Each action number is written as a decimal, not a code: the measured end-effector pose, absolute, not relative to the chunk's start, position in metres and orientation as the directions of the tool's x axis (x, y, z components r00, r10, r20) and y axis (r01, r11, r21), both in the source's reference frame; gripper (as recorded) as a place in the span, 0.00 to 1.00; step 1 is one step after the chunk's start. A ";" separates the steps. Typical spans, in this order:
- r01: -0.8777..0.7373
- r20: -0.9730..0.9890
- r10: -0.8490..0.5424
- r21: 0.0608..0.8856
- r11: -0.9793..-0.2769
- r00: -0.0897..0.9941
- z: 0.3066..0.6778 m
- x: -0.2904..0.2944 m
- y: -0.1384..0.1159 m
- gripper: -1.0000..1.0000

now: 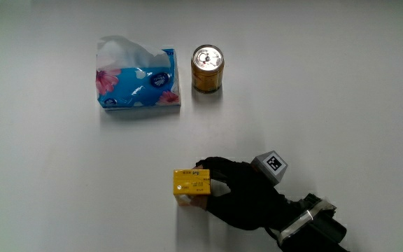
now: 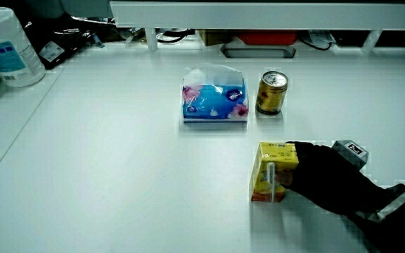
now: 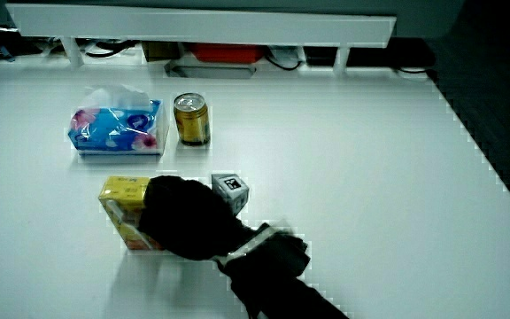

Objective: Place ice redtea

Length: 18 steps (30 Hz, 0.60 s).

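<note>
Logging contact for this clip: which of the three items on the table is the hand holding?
The yellow drink carton, gripped by the hand. The gold can and tissue pack sit untouched, farther from the person.

The black-gloved hand [image 1: 247, 197] closes its fingers [image 1: 219, 168] around a small yellow drink carton [image 1: 189, 182] on the white surface [image 1: 61, 182]. Farther from the person, a blue floral tissue pack [image 1: 138, 85] lies just beside a gold metal can [image 1: 207, 68].

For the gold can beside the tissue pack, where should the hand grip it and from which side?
Probably around the can's round side wall at mid-height, coming from the person's side. It stands upright with its lid up, apart from the tissue pack. The hand now holds the yellow carton, which it must release first.
</note>
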<state>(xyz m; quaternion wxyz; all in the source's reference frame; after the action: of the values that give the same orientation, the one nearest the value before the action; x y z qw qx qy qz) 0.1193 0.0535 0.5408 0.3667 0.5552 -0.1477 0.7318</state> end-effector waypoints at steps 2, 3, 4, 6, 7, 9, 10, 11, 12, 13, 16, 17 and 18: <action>-0.701 0.920 0.374 0.191 -0.687 -0.117 0.543 0.120 0.054 0.45; -0.702 0.919 0.376 0.190 -0.687 -0.119 0.543 0.119 0.054 0.42; -0.701 0.918 0.376 0.186 -0.688 -0.126 0.542 0.119 0.054 0.39; -0.703 0.916 0.381 0.191 -0.685 -0.123 0.541 0.118 0.054 0.34; -0.704 0.915 0.383 0.191 -0.684 -0.124 0.542 0.119 0.054 0.32; -0.707 0.916 0.383 0.195 -0.680 -0.116 0.543 0.120 0.054 0.26; -0.709 0.916 0.384 0.198 -0.677 -0.112 0.543 0.120 0.054 0.24; -0.712 0.917 0.385 0.200 -0.674 -0.107 0.542 0.121 0.054 0.21; -0.719 0.908 0.405 0.213 -0.662 -0.104 0.540 0.122 0.054 0.18; -0.722 0.910 0.404 0.222 -0.655 -0.088 0.542 0.124 0.053 0.16; -0.742 0.896 0.439 0.247 -0.623 -0.071 0.533 0.132 0.047 0.08; -0.747 0.896 0.440 0.251 -0.616 -0.061 0.530 0.134 0.045 0.05; -0.752 0.896 0.441 0.256 -0.608 -0.052 0.528 0.137 0.043 0.03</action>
<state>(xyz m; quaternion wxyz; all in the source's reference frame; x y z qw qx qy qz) 0.1374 0.0427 0.5278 0.4193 0.5460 -0.1422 0.7112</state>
